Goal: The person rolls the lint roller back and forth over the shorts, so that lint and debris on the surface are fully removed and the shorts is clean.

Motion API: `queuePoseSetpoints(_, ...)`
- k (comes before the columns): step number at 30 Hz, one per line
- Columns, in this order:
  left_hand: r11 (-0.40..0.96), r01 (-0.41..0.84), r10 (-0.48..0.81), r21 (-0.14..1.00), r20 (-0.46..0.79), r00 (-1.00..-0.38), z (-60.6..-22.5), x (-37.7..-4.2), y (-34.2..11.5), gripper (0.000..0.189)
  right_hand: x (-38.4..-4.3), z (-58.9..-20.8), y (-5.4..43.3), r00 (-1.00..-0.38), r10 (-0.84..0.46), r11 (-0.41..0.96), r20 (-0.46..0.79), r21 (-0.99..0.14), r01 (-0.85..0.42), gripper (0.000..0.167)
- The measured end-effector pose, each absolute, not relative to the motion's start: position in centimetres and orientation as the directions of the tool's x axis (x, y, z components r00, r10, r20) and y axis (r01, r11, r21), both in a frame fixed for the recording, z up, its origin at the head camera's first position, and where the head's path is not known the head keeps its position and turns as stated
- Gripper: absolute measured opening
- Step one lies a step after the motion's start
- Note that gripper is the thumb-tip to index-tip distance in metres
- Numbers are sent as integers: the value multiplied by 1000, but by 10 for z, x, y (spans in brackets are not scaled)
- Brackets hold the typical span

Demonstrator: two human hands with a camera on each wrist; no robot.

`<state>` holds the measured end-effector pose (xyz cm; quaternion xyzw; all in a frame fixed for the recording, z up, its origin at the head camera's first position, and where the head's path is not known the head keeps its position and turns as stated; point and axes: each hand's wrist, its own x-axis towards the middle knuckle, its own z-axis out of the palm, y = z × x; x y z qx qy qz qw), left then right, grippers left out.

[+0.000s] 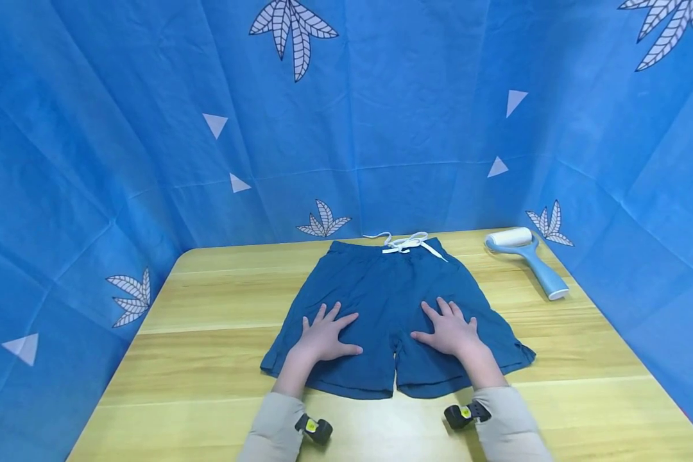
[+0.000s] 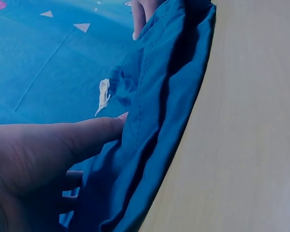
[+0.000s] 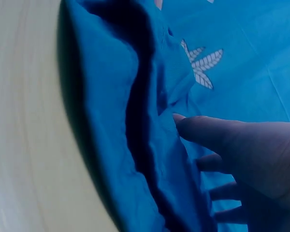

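Note:
A pair of dark blue shorts point(image 1: 375, 289) lies spread on the table, its waistband toward the back and its leg openings toward me. The white drawstring point(image 1: 407, 242) is tied in a bow at the waist. My left hand point(image 1: 326, 337) rests with fingers spread on the left leg. On the right leg my right hand point(image 1: 449, 328) lies the same way, fingers fanned out. In the left wrist view the thumb point(image 2: 101, 129) touches the cloth near the hem point(image 2: 159, 106). The right wrist view shows the other thumb point(image 3: 208, 129) against the fabric beside the open leg hem point(image 3: 116, 87).
A lint roller point(image 1: 525, 256) with a white roll and blue handle lies at the table's back right. Blue patterned cloth point(image 1: 346, 128) hangs behind and along both sides of the wooden table point(image 1: 208, 366). Black wrist cameras sit on both sleeves point(image 1: 274, 427).

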<state>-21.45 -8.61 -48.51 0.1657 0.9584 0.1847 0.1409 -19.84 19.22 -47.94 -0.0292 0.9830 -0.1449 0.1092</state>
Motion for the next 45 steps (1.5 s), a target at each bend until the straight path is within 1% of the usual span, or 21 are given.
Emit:
queuePoseSetpoints(7,876,247,355,413,-207,-912,-485,-215,-103,77,-201,-480,172,-975,-103,958,-195,-285,-44,79)
queuePoseSetpoints(17,875,227,340,429,-209,-917,-488,-212,-126,78,-201,-480,148,-974,-91,962,-208,-271,-32,79)
queuePoseSetpoints(24,872,212,332,442,-214,-919,-487,-211,-143,78,-200,-481,135,-976,-100,966,-196,-253,-48,80)
queuePoseSetpoints(35,874,198,320,445,-219,-922,-484,-210,-156,79,-197,-480,132,-976,-112,965,-187,-255,-61,79)
queuePoseSetpoints(45,893,197,297,404,-201,-933,-478,-201,-157,76,-201,-471,144,-976,-132,961,-172,-263,-84,75)
